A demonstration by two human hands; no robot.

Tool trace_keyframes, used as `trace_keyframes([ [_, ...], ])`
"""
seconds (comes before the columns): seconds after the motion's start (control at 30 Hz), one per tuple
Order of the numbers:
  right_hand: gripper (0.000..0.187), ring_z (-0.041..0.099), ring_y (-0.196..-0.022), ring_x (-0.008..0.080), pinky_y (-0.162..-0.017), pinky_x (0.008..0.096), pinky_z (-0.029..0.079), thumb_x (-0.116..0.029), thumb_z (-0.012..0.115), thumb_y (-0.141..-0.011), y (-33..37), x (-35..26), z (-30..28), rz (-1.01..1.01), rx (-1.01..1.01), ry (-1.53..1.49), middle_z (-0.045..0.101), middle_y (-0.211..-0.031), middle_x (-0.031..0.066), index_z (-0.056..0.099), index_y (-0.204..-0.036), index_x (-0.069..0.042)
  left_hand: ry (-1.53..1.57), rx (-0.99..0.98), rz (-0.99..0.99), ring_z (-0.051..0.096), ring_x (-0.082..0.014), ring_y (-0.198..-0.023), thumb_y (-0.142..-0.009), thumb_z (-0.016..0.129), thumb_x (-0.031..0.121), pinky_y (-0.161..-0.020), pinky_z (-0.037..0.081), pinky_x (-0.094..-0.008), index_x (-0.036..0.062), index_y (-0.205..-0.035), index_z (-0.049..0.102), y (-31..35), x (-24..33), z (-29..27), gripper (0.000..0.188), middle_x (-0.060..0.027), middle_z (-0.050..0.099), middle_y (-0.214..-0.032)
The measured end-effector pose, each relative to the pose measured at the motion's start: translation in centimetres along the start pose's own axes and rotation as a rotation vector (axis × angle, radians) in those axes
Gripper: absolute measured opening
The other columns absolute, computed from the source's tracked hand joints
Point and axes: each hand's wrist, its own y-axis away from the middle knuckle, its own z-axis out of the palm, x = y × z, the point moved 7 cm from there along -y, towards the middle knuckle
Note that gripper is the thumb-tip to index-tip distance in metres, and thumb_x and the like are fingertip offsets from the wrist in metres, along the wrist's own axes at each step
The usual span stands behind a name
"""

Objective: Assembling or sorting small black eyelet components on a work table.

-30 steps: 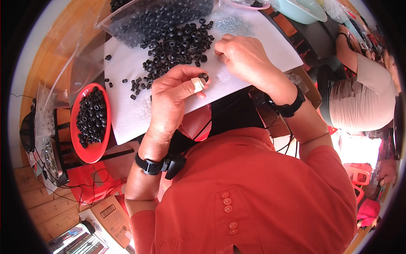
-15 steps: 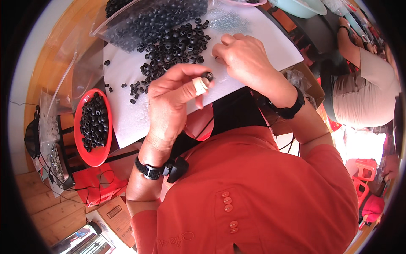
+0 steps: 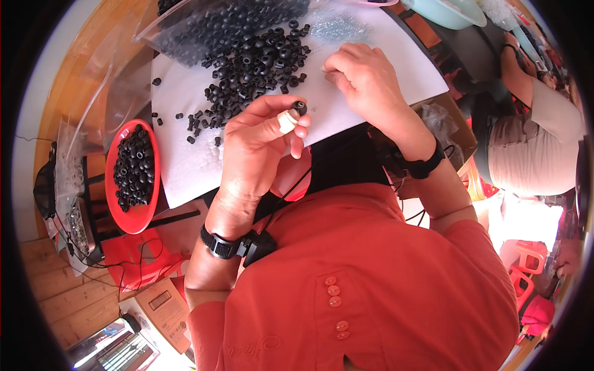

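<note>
My left hand [image 3: 257,136] is closed in a pinch on a small round black part [image 3: 299,107] with a hole in its end, held just above the white work surface [image 3: 182,176]. A pale wrap [image 3: 288,121] covers the tip of its thumb. To the right, my right hand [image 3: 368,77] has its thumb and fingers pressed together over the surface; what they hold, if anything, I cannot make out. Beyond it lies a scatter of tiny clear-bluish pieces [image 3: 340,28]. A heap of loose black parts [image 3: 257,68] spreads ahead of my left hand.
At the back a clear plastic container [image 3: 185,46] leans, full of black parts. On the left, a red oval tray [image 3: 135,217] holds more of them. A pale green basin [image 3: 455,13] stands far right. Nearby at right is another person [image 3: 526,136]; a cardboard box [image 3: 458,120] sits beside the surface.
My right hand has moved slightly away and to the right, farther from my left. My left hand keeps the black part, its fingers shifted a little. The whole view has tilted slightly.
</note>
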Motion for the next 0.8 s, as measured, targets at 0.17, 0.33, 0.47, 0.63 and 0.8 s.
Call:
trace_keyframes([
  [0.17,0.006,0.063,-0.085,0.0271,-0.073,0.0415,0.043,-0.006,0.067,-0.078,-0.6,-0.2,0.0,0.093,0.046,0.020,0.065,-0.083,0.0028,0.069,-0.082,-0.011,0.050,-0.012,0.012,0.066,-0.0221,-0.078,-0.089,0.068,0.006,-0.062,0.052,-0.0312,-0.0083,-0.111,0.062,0.0,-0.1,-0.7,0.027,-0.0173,0.069,-0.091],
  [0.33,0.008,0.062,-0.079,0.0297,-0.068,0.0450,0.045,-0.014,0.073,-0.079,-1.7,-1.2,1.0,0.088,0.092,0.068,0.062,-0.074,0.0055,0.067,-0.078,-0.009,0.051,-0.038,0.006,0.065,-0.0224,-0.076,-0.087,0.069,0.007,-0.062,0.053,-0.0318,-0.0084,-0.108,0.061,0.0,0.0,-0.5,0.027,-0.0180,0.069,-0.091],
  [0.47,0.009,0.063,-0.084,0.0297,-0.072,0.0442,0.044,-0.018,0.073,-0.078,-2.4,-2.3,1.9,0.154,-0.054,0.211,0.065,-0.080,0.0068,0.071,-0.079,-0.009,0.078,-0.060,0.010,0.065,-0.0224,-0.073,-0.087,0.069,0.006,-0.062,0.053,-0.0317,-0.0083,-0.107,0.061,0.0,0.0,-0.6,0.026,-0.0185,0.069,-0.091],
  [0.63,0.011,0.063,-0.091,0.0298,-0.078,0.0441,0.043,-0.019,0.072,-0.078,-2.8,-2.8,2.4,0.135,-0.162,0.219,0.068,-0.087,0.0081,0.073,-0.084,-0.009,0.111,-0.083,0.012,0.066,-0.0224,-0.074,-0.088,0.068,0.007,-0.062,0.054,-0.0316,-0.0085,-0.107,0.061,0.1,-0.1,-0.8,0.026,-0.0187,0.069,-0.092],
  [0.8,0.011,0.062,-0.093,0.0297,-0.079,0.0433,0.042,-0.016,0.072,-0.078,-2.6,-2.8,3.1,0.040,-0.196,0.160,0.068,-0.090,0.0076,0.071,-0.084,-0.007,0.156,-0.098,0.021,0.066,-0.0222,-0.075,-0.088,0.067,0.007,-0.061,0.054,-0.0312,-0.0087,-0.107,0.061,0.0,-0.1,-0.9,0.026,-0.0189,0.069,-0.092],
])
